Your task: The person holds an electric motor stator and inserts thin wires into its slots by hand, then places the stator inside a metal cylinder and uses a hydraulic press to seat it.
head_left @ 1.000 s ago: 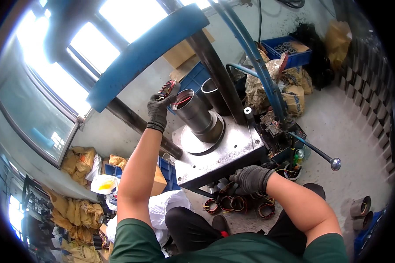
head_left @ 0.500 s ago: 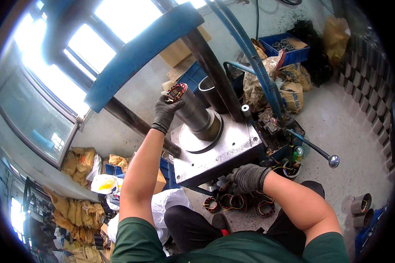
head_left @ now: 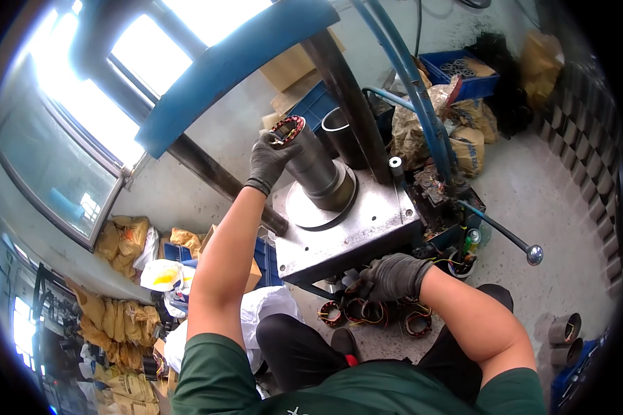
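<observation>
My left hand [head_left: 271,160], in a dark grey glove, grips the upper end of a grey metal cylinder [head_left: 313,164] from its left side. A wound motor stator [head_left: 290,129], with red and dark windings, shows at the cylinder's top opening, and my fingers close on its rim. The cylinder stands on a round base [head_left: 303,214] on the steel press table [head_left: 346,245]. My right hand [head_left: 397,277], gloved too, is closed just below the table's front edge; what it holds, if anything, is hidden. Several wound stators [head_left: 417,324] lie on the floor beneath it.
Dark posts [head_left: 346,104] and a blue crossbeam [head_left: 235,66] frame the press. A lever with a ball knob [head_left: 534,254] sticks out to the right. An empty dark sleeve [head_left: 346,142] stands behind the cylinder. Stacked metal sleeves [head_left: 581,145] line the right wall; sacks [head_left: 121,238] lie left.
The view has shifted slightly, so the press sits a little higher and further right. My left hand stays on the stator's rim; my right hand stays closed below the table's edge.
</observation>
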### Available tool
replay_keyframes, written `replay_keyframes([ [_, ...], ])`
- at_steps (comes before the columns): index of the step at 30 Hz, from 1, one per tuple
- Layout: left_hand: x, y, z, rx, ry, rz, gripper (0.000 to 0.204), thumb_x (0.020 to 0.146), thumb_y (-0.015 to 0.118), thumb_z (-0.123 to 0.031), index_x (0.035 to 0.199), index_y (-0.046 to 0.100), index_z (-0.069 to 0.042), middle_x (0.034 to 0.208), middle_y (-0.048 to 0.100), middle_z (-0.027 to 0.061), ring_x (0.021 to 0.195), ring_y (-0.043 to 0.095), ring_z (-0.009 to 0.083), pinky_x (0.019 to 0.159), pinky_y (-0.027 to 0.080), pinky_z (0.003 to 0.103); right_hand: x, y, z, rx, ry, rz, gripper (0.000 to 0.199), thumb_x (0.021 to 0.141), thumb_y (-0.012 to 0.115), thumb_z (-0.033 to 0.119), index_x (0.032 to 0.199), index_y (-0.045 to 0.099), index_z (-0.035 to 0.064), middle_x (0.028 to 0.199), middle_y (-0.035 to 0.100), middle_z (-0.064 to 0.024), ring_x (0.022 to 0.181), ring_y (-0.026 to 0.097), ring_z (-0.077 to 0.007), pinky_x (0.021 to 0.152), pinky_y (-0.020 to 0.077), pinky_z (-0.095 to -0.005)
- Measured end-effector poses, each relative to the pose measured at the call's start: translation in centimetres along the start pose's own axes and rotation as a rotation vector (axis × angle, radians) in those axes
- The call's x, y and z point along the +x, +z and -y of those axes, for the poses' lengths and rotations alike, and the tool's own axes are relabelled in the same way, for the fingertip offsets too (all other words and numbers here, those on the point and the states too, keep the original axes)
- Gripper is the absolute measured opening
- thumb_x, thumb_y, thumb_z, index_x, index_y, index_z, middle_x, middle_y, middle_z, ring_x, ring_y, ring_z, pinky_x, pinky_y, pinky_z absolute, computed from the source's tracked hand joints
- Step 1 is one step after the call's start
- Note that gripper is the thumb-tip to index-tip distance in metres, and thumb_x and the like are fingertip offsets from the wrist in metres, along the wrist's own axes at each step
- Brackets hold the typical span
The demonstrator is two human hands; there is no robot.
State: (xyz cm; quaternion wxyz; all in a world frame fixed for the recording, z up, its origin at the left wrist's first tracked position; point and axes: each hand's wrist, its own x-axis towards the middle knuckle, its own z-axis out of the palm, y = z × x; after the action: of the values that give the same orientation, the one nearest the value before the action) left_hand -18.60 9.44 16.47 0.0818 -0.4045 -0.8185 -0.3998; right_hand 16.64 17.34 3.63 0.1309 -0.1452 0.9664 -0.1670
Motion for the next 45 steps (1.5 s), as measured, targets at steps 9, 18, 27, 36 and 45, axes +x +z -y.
replay_keyframes([
  [9, -5.2, -2.1, 0.7, -0.518, 0.0, -0.165, 0.069, 0.092, 0.079, -0.015, 0.149, 0.041, -0.012, 0.144, 0.051, 0.0169, 0.117, 0.061, 0.0217, 0.095, 0.052, 0.035, -0.9, 1.0, -1.1, 0.088, 0.06, -0.119, 0.057, 0.085, 0.07, 0.041, 0.13, 0.064, 0.0075, 0.115, 0.069, -0.0211, 0.106, 0.068, -0.0383, 0.092, 0.0544, -0.0464],
  [18, -35.3, -10.7, 8.6, -0.344, -0.17, -0.246, 0.019, 0.097, 0.07, -0.01, 0.112, 0.069, 0.0, 0.101, 0.073, 0.0086, 0.093, 0.068, 0.0161, 0.086, 0.055, 0.031, -1.2, 0.9, -1.0, 0.184, -0.121, -0.194, 0.036, 0.083, 0.073, 0.03, 0.11, 0.073, 0.0077, 0.101, 0.07, -0.0158, 0.099, 0.066, -0.0372, 0.087, 0.0532, -0.0482],
  [27, -72.2, -6.2, 13.9, 0.137, -1.077, 0.33, 0.041, 0.092, 0.071, -0.03, 0.124, 0.068, -0.005, 0.122, 0.069, 0.02, 0.111, 0.068, 0.0334, 0.098, 0.054, 0.042, -2.9, 2.8, 0.0, 0.695, 0.17, -0.156, 0.021, 0.084, 0.073, -0.002, 0.105, 0.069, -0.0022, 0.093, 0.07, -0.0094, 0.088, 0.067, -0.0178, 0.076, 0.0527, -0.0324],
  [36, -82.8, -4.6, 16.6, 0.237, -1.268, 0.413, 0.048, 0.09, 0.068, -0.034, 0.129, 0.066, -0.006, 0.128, 0.067, 0.0206, 0.12, 0.063, 0.0398, 0.105, 0.049, 0.046, -8.3, 9.8, -11.2, 0.808, 0.72, 0.411, 0.022, 0.093, 0.067, 0.004, 0.115, 0.068, 0.0008, 0.094, 0.07, -0.0049, 0.079, 0.061, -0.0133, 0.07, 0.0512, -0.0322],
  [45, -74.6, 3.6, 23.5, -1.035, -1.979, -0.23, 0.078, 0.093, 0.057, -0.064, 0.148, 0.05, -0.008, 0.144, 0.057, 0.0215, 0.129, 0.057, 0.0398, 0.102, 0.05, 0.051, -10.0, 8.2, -15.9, 0.623, 0.432, -0.146, 0.026, 0.096, 0.065, 0.006, 0.121, 0.068, 0.0028, 0.102, 0.07, -0.0042, 0.087, 0.063, -0.014, 0.077, 0.0516, -0.0321],
])
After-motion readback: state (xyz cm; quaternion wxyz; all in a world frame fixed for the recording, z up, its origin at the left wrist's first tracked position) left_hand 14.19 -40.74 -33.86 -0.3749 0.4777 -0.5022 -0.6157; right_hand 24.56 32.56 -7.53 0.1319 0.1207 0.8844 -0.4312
